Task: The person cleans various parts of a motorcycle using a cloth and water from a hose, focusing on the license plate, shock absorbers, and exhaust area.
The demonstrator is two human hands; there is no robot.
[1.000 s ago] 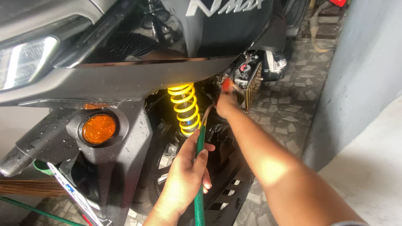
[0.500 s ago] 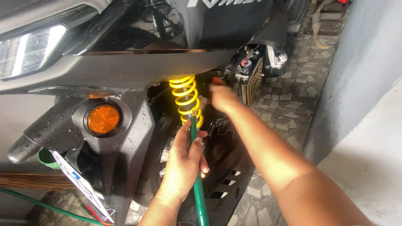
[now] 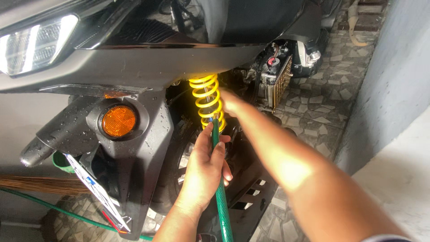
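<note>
The left hand (image 3: 204,172) is wrapped around a green garden hose (image 3: 220,197), its grip closed on the hose a little below the hose's upper end, thumb and fingers curled round it. The hose runs up from the bottom edge of the view and its tip sits right at the lower coils of the yellow coil spring (image 3: 208,102), the rear shock of a dark scooter. No water stream is visible at the tip; whether any is flowing I cannot tell.

The right hand (image 3: 230,102) reaches in just to the right of the spring, touching or very close to its middle coils. Its fingers are hidden behind the hand and the spring, so whether its grip is closed on anything I cannot tell.

Left of the spring sits an orange round reflector (image 3: 118,121) on the wet black rear fender (image 3: 152,148), beaded with droplets. Right of the spring and further back is the engine area with a brass-coloured grille (image 3: 282,80). Above the spring hangs the dark body panel (image 3: 148,67).

By my judgement the step in hand is washing around the shock: hose aimed at the spring, the other hand working the coils. The next move would call for keeping the tip steady on the spring while the right hand rubs along the coils
</note>
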